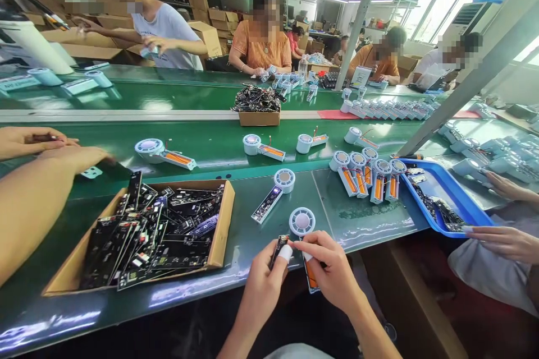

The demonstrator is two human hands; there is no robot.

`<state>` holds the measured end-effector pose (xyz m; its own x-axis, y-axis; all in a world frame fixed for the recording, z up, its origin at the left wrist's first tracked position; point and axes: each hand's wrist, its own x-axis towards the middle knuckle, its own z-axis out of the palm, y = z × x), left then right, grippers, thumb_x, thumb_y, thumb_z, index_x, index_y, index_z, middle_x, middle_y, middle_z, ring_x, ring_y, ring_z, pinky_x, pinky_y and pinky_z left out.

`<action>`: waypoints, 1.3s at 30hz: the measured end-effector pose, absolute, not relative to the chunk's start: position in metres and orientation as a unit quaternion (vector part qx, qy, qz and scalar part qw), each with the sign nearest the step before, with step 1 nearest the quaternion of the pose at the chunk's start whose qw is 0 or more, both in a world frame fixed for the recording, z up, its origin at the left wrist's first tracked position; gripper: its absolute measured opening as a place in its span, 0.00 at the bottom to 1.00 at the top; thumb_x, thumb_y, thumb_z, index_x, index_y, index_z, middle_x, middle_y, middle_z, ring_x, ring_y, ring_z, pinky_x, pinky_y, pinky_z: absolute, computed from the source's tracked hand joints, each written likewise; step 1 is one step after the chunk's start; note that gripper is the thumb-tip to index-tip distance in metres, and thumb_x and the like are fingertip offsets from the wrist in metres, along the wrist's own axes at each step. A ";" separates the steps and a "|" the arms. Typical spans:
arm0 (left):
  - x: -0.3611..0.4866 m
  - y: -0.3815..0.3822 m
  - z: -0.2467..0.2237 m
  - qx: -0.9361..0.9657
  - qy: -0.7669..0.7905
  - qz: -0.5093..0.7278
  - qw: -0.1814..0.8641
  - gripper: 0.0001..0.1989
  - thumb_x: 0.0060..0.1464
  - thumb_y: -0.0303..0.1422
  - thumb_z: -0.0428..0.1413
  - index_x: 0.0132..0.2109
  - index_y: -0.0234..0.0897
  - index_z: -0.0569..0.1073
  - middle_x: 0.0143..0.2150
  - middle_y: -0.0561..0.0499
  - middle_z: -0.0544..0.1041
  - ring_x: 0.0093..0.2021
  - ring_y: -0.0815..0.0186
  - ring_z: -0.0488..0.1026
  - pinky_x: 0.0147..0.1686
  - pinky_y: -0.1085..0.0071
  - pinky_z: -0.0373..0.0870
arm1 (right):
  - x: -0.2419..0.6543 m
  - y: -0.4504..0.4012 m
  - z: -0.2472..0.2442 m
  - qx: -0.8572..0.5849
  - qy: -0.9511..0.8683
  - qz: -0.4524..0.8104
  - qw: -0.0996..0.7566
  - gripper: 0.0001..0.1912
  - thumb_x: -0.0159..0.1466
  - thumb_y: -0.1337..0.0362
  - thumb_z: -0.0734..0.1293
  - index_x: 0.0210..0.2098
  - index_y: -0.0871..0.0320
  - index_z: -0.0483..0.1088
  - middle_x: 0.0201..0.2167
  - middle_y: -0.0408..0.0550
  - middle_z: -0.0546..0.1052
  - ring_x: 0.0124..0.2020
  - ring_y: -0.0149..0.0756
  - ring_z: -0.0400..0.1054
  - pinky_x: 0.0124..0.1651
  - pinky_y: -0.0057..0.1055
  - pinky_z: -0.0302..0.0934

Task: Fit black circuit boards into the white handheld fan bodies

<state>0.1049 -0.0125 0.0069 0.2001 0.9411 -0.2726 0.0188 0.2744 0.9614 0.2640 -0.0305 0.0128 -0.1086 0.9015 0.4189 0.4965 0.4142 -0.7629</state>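
My left hand [263,277], a white finger cot on its thumb, pinches a small black circuit board [279,248] near the table's front edge. Close against it, my right hand [332,266] has its fingertips pressed together at the board's end; whatever they hold is too small to make out. Beneath the right hand lies a light-blue handheld fan [302,221], its round head on the table and its open handle with an orange strip [310,277] partly hidden by the fingers. Just beyond, another fan [284,180] has a circuit board [268,205] lying in its handle.
A cardboard box [228,224] full of circuit boards stands at left. Several open fans [378,188] cluster at right beside a blue tray [474,216] holding boards. Co-workers' hands [80,160] reach in from both sides. A slanted metal post [455,92] rises at right.
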 end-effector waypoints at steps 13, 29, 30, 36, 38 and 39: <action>0.108 -0.003 0.004 0.518 0.499 0.353 0.598 0.19 0.56 0.48 0.54 0.36 0.34 0.72 0.18 0.63 0.55 0.19 0.73 0.51 0.19 0.76 0.51 | 0.268 -0.031 0.008 -0.487 -0.767 0.124 0.399 0.19 0.67 0.76 0.62 0.54 0.53 0.69 0.45 0.49 0.79 0.41 0.40 0.68 0.43 0.36 0.68; 0.101 -0.014 0.009 0.666 0.502 0.341 0.433 0.16 0.64 0.38 0.44 0.38 0.38 0.74 0.34 0.47 0.78 0.35 0.59 0.76 0.37 0.65 0.73 | 0.264 -0.023 0.011 -0.487 -0.780 -0.014 0.392 0.13 0.63 0.78 0.61 0.38 0.56 0.72 0.34 0.48 0.78 0.32 0.36 0.65 0.36 0.33 0.63; 0.102 -0.014 0.009 0.682 0.496 0.341 0.416 0.16 0.64 0.37 0.43 0.37 0.38 0.74 0.34 0.47 0.78 0.35 0.59 0.76 0.36 0.66 0.72 | 0.262 -0.023 0.014 -0.491 -0.783 -0.022 0.381 0.13 0.63 0.78 0.61 0.37 0.56 0.72 0.33 0.47 0.77 0.32 0.36 0.64 0.36 0.33 0.62; 0.108 -0.015 0.000 0.738 0.485 0.341 0.323 0.17 0.67 0.32 0.41 0.33 0.39 0.70 0.30 0.49 0.75 0.30 0.62 0.74 0.30 0.70 0.69 | 0.259 -0.024 0.022 -0.514 -0.790 -0.056 0.330 0.13 0.61 0.78 0.59 0.31 0.56 0.69 0.28 0.46 0.74 0.30 0.36 0.61 0.34 0.33 0.56; 0.109 -0.017 -0.005 0.761 0.480 0.340 0.275 0.17 0.67 0.30 0.40 0.33 0.40 0.69 0.30 0.50 0.75 0.28 0.63 0.74 0.28 0.71 0.69 | 0.257 -0.025 0.022 -0.527 -0.784 -0.062 0.322 0.13 0.61 0.78 0.59 0.29 0.56 0.68 0.27 0.45 0.72 0.29 0.36 0.59 0.34 0.33 0.55; 0.110 -0.018 -0.007 0.775 0.478 0.337 0.240 0.16 0.67 0.29 0.40 0.34 0.40 0.69 0.29 0.50 0.75 0.28 0.63 0.74 0.27 0.71 0.68 | 0.256 -0.026 0.022 -0.535 -0.781 -0.063 0.318 0.12 0.61 0.78 0.59 0.27 0.56 0.66 0.26 0.45 0.71 0.29 0.36 0.59 0.34 0.33 0.54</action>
<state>0.1096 -0.0183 -0.0073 0.3155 0.9027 0.2926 0.5797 -0.4275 0.6937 0.2557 -0.0259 0.0221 -0.2266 0.7948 0.5630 0.8744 0.4207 -0.2418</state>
